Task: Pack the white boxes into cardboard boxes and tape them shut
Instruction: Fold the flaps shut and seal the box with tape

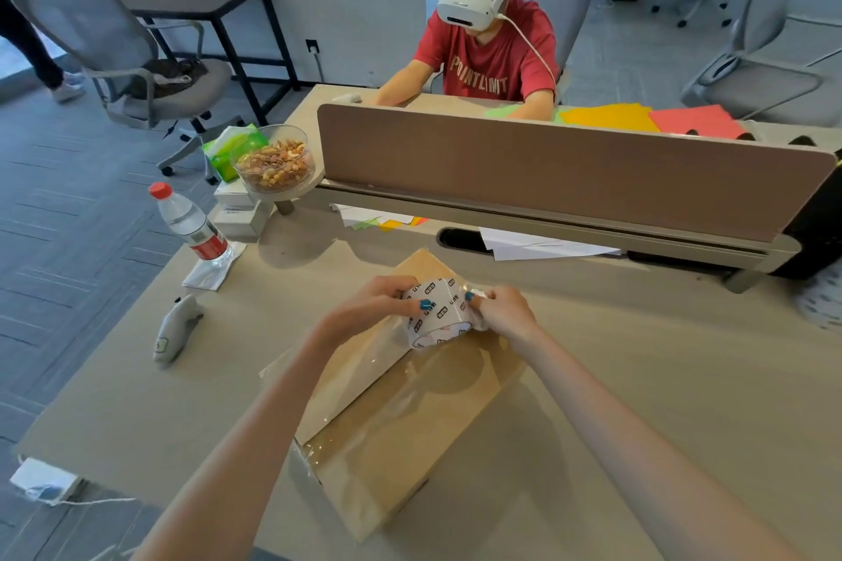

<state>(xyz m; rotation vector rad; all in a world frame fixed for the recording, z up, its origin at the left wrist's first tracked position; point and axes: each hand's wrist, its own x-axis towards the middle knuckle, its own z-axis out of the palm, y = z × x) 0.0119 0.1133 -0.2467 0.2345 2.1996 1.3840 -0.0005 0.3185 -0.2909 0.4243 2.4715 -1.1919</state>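
A closed cardboard box [401, 437] lies on the table in front of me, with a strip of clear tape running along its top seam. Above its far end I hold a roll of tape [439, 314], white with black printing. My left hand [378, 303] grips the roll from the left, thumb on its face. My right hand [499, 310] pinches the roll's right side, where crumpled clear tape shows. Two small white boxes [239, 210] are stacked at the far left of the table.
A water bottle [191, 225] stands on a white sheet at the left, a grey handheld object [173, 330] near the table's left edge. A bowl of nuts [275, 164] sits by the divider panel [569, 169]. Behind it sits a person in a red shirt.
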